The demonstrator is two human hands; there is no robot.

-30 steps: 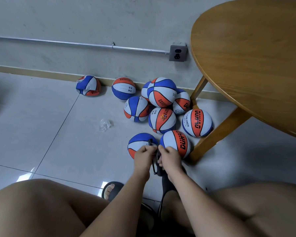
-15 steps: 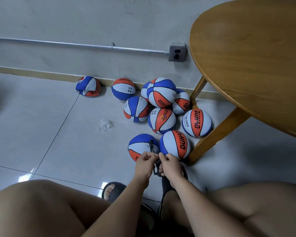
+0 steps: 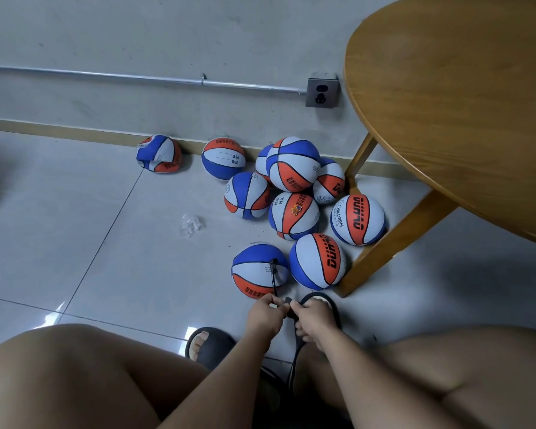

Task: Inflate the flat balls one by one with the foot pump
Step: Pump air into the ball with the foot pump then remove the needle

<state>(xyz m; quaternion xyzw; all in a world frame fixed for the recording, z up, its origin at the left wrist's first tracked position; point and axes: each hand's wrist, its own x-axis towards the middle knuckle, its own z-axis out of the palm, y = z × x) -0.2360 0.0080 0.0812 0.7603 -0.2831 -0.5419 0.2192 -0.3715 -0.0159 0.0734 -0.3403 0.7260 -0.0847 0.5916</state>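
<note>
Closest, bare thighs fill the bottom edge, w/ a black slipper [image 3: 211,346] on the L foot on the tile btwn them. Just past that, L hand [image 3: 265,314] and R hand [image 3: 314,315] sit close together, fingers of both curled, each pinching the black hose [image 3: 273,264] at a dark fitting btwn them. Hose runs up from the L hand to the valve on the hooked-up ball [image 3: 256,274], blue/white/orange, on the floor right ahead of the hands. Pump body: can't make it out, arms hide that spot. Just beside that ball on the R is a second ball [image 3: 317,261] w/ orange lettering, right up by the table leg [image 3: 393,239]. Further back is a pile of round balls [image 3: 293,164], one stacked atop the others. Clear plastic wrapper [image 3: 191,224] lies apart, L of the pile. One crumpled flat ball [image 3: 158,153] sits alone at the baseboard, far L. Round wooden table [image 3: 446,103] overhangs on the R; wall outlet [image 3: 321,91] and metal conduit [image 3: 136,77] on the wall beyond.
</note>
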